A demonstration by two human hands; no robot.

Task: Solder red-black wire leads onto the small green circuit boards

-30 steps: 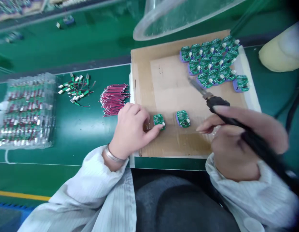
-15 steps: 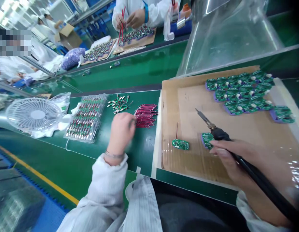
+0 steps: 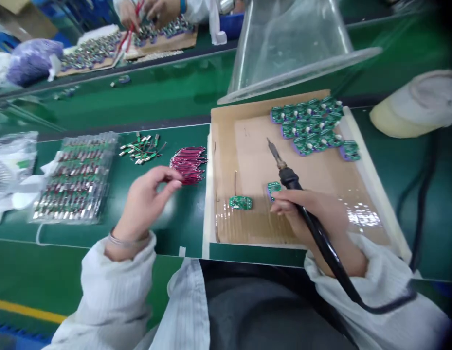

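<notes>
My right hand (image 3: 313, 211) is closed round a black soldering iron (image 3: 289, 177); its tip points up and away over the cardboard sheet (image 3: 320, 170). My fingertips rest by a green circuit board (image 3: 273, 188), partly hidden under them. A second green board (image 3: 241, 202) lies to its left with a thin wire standing up from it. My left hand (image 3: 145, 199) is off the cardboard over the green belt. Its thumb and forefinger stretch to the near edge of a bundle of red wires (image 3: 188, 164). Those fingers are smeared, so any grip is unclear.
A heap of several green boards (image 3: 313, 129) lies at the cardboard's far right. A clear plastic hood (image 3: 291, 48) stands behind it. Left of me are small connectors (image 3: 141, 146) and a clear tray of parts (image 3: 74, 177). Another person's hands (image 3: 153, 9) work across the belt.
My left hand left the green board, went to the red wires and has now drawn back slightly. The right hand with the iron came down beside the other board. The camera swung about.
</notes>
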